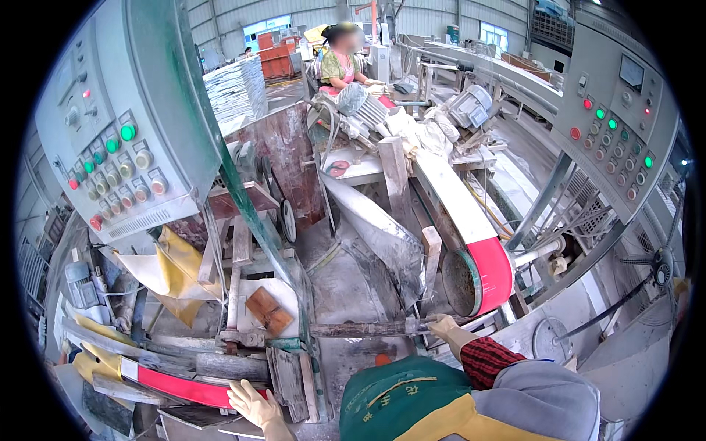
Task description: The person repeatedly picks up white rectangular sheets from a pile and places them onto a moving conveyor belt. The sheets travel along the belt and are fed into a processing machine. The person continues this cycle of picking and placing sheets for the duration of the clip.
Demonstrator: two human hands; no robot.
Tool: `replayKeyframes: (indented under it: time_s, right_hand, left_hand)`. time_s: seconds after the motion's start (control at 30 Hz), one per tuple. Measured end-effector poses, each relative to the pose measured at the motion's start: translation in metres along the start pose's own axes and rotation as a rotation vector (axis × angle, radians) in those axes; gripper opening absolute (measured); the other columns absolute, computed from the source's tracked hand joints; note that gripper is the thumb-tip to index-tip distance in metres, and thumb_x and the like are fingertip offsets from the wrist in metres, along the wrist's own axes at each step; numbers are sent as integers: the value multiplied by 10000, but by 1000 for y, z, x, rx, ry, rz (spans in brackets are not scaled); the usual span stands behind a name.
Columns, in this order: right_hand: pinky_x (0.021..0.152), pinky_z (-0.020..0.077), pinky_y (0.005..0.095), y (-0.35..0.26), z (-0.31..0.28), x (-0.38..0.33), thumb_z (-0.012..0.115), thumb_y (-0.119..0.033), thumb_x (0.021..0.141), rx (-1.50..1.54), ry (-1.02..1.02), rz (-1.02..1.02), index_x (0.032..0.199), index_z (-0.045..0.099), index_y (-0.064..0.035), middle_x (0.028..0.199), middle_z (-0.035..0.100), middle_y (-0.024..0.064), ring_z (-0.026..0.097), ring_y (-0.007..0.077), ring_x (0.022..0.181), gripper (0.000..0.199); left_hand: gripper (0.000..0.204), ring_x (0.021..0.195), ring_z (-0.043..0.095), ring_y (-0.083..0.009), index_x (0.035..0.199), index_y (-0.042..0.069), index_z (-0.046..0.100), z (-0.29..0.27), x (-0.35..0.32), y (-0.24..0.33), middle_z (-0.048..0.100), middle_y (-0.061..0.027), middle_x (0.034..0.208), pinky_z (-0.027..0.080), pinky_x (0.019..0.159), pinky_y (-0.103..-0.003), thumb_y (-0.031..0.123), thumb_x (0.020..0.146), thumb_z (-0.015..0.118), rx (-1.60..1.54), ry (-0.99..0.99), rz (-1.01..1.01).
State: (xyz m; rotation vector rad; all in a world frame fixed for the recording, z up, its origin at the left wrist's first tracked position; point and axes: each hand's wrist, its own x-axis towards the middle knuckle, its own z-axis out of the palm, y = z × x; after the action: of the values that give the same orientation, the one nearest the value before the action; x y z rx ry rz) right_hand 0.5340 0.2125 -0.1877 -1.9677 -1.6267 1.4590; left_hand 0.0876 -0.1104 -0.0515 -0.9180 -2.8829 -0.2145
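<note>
My left hand [254, 406], in a pale cream glove, is open with its fingers stretched out. It lies by the right end of a red belt strip [180, 386] at the lower left. My right hand [446, 330], in the same kind of glove under a red-and-black checked cuff, is closed at the right end of a grimy horizontal bar [360, 330]. Its fingertips are small and partly hidden there. Just right of that hand a wide red belt [488, 275] curves round a green-rimmed wheel [461, 284].
Control panels with lit green and red buttons stand at left [110, 158] and right [614, 121]. A seated co-worker [342, 70] is at a motor-driven machine ahead. A grey metal chute [379, 228], wooden posts [395, 176] and a small fan [662, 275] crowd the space.
</note>
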Motion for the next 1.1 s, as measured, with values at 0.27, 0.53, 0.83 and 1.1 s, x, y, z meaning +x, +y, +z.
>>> replayKeyframes:
  time_s: [0.27,0.53,0.83,1.1]
  right_hand:
    - [854,541,372,55,8,-8,586,-319,838,-173,-2,-35,1191,694,-129,1011,730,146,702,260,969,415]
    - [479,477,364,157,-29,14,590,-93,903,239,-107,408,1349,506,-83,812,643,144,595,212,574,454]
    - [455,486,346,117,8,34,511,-80,963,573,-122,288,1310,504,-70,822,645,116,594,208,562,347]
    - [467,540,362,113,11,35,553,-81,930,454,-198,209,1286,523,-34,819,667,147,646,234,577,360]
  left_hand:
    - [642,1320,408,-371,1327,76,493,87,-45,7,503,-188,1372,327,1097,-452,492,844,571,340,-547,234]
    - [430,1025,633,-398,1149,99,642,139,-155,-19,664,-189,1131,492,870,-478,428,906,507,-277,-1279,109]
    - [445,1013,645,-394,1043,55,679,117,-115,10,682,-201,1079,485,849,-500,425,924,464,-245,-870,199]
    - [442,1038,633,-403,1096,79,672,138,-133,0,676,-213,1097,484,873,-494,437,909,493,-278,-943,200]
